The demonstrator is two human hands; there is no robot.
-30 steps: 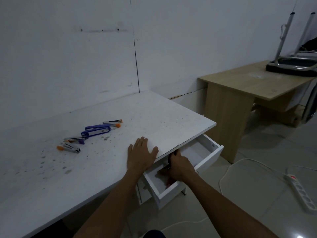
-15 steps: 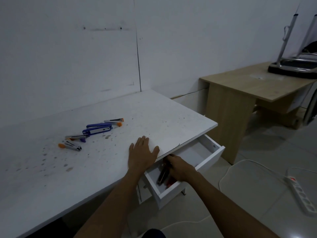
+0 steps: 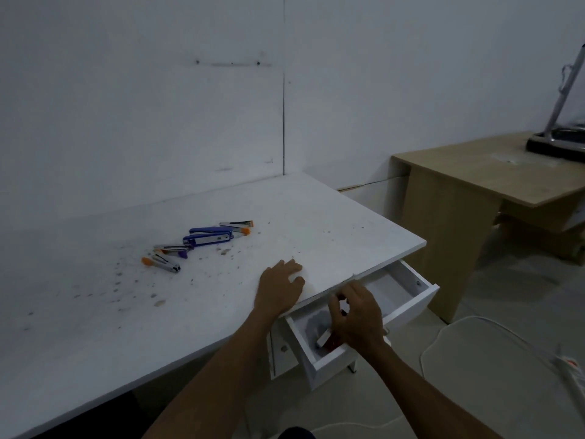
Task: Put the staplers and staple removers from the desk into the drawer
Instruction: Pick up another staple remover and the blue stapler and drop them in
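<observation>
On the white desk [image 3: 95, 327] lies a cluster of staplers and staple removers: a purple stapler [image 3: 207, 237], an orange-tipped one [image 3: 238, 224], a purple-tipped one [image 3: 172, 249] and an orange-ended one [image 3: 161, 263]. The white drawer [image 3: 329, 358] stands pulled out under the desk's right front edge. Inside it lies a stapler [image 3: 323, 339] with a red part beside it. My right hand [image 3: 357, 315] hovers just over that stapler, fingers loosely apart, holding nothing. My left hand [image 3: 280, 288] rests flat on the desk edge above the drawer.
A wooden desk [image 3: 474, 175] stands to the right with a dark metal-legged object [image 3: 554, 144] on top. On the tiled floor lie a power strip [image 3: 573, 372] and a white cable [image 3: 459, 321]. The wall runs close behind the white desk.
My right hand, which held a stapler down in the drawer, has let it go and lifted slightly. The stapler now lies in the drawer. My left hand has stayed put.
</observation>
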